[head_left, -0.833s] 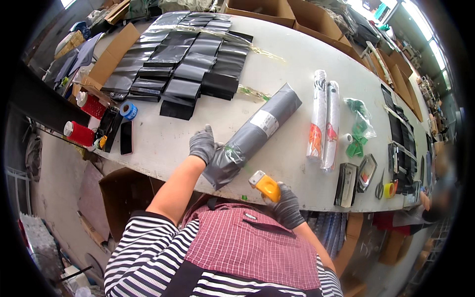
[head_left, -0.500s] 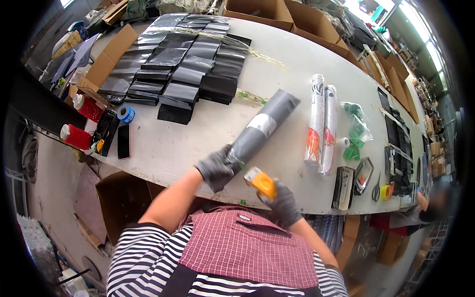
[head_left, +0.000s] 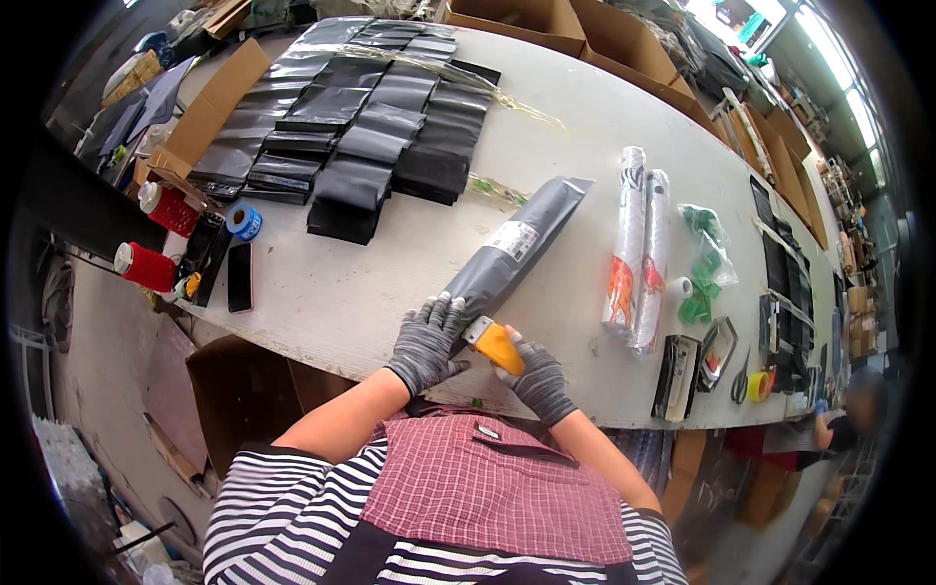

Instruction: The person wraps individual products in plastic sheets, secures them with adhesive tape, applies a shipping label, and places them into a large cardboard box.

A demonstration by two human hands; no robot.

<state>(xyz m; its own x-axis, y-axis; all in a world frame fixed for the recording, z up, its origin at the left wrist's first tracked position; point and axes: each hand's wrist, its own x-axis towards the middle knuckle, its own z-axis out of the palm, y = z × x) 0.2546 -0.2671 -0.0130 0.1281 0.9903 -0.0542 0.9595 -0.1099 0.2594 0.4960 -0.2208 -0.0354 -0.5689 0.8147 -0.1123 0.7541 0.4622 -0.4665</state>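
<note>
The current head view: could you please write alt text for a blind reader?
A gloved left grip rests on a grey plastic package while the right grip holds a yellow tool at its near end. On the white table, black plastic sheets lie left, two white rolls right.

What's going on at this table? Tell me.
The person's left hand rests on the near end of a grey package. The right hand holds a yellow tool, its metal head close to that end; contact is unclear. Two wrapped rolls lie to the right, black plastic stacks to the left.
</note>
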